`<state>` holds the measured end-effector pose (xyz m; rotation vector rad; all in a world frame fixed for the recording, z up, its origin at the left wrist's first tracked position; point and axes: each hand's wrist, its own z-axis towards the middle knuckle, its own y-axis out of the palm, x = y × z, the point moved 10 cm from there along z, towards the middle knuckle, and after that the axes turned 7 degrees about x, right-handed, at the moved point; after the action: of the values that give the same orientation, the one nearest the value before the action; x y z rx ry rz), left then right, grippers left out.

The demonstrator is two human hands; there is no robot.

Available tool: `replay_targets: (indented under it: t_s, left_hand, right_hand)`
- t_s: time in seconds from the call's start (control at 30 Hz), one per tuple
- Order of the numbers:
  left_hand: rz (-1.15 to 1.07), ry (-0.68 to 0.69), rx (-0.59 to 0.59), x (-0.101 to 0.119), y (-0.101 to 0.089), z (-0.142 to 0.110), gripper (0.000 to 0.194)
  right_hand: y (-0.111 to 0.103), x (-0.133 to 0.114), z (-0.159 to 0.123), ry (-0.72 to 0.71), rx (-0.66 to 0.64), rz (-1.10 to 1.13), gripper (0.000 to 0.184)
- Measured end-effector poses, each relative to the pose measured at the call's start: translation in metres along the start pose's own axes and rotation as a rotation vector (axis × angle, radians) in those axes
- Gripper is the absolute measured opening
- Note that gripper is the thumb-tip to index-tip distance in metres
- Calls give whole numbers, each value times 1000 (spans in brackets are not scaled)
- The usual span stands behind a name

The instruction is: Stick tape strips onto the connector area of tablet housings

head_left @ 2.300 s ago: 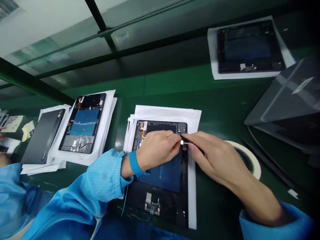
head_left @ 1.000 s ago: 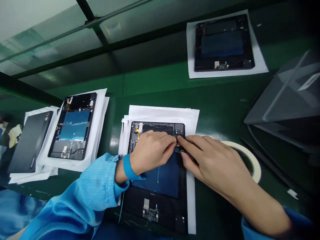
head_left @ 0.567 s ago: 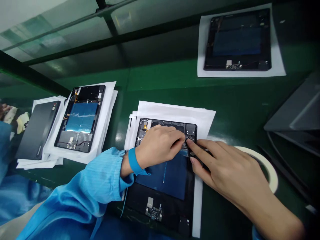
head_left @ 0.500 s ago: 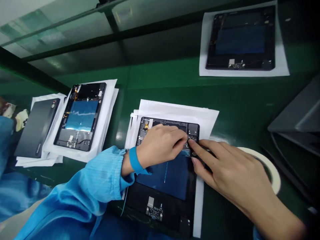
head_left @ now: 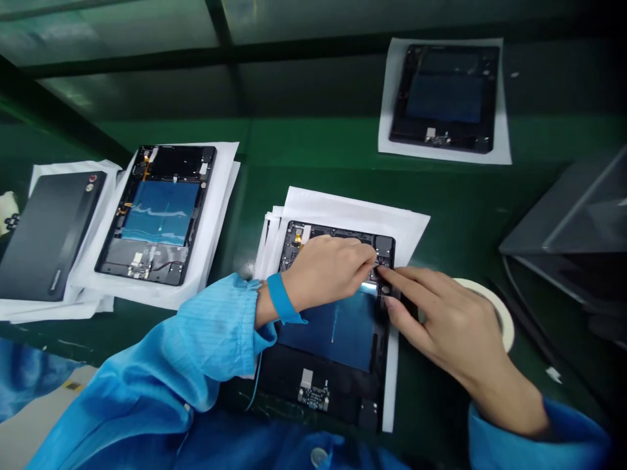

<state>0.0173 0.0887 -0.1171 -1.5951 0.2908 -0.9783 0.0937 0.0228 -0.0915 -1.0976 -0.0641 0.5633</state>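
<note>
An opened tablet with a blue battery lies on a stack of white sheets in front of me. My left hand rests on its upper part, fingers curled, with the tips pinched at the upper right corner. My right hand comes in from the right, fingers close together, its index tip touching that same corner beside the left fingertips. A dark shape lies under the right fingers; I cannot make out what it is. Both arms wear blue sleeves, and a blue band circles the left wrist.
A second opened tablet and a dark back cover lie on white sheets at the left. A third tablet sits at the far right. A tape roll lies behind my right hand, and a grey angled housing is further right.
Both hands have stayed at the tablet's upper right corner. The small white piece on a thin tool in my right hand 2.3 s ago is out of sight. The view has shifted slightly.
</note>
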Motion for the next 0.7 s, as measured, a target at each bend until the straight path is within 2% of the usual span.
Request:
replay_targets:
  t_s: [0.07,0.2,0.4,0.7]
  left_hand:
    - [-5,9,21,0,-1,0,23]
    - [-10,23,32,-1,0,0,22]
    - [-13,40,65,-2,-1,0,23]
    - [-7,49,95,-2,-1,0,19]
  right_hand:
    - [-7,6,1,61,70,3,26]
    - [-12,12,5,119,184,-196,23]
    - [0,8,11,72,201,-315,18]
    - [-1,1,14,37,194,-349,15]
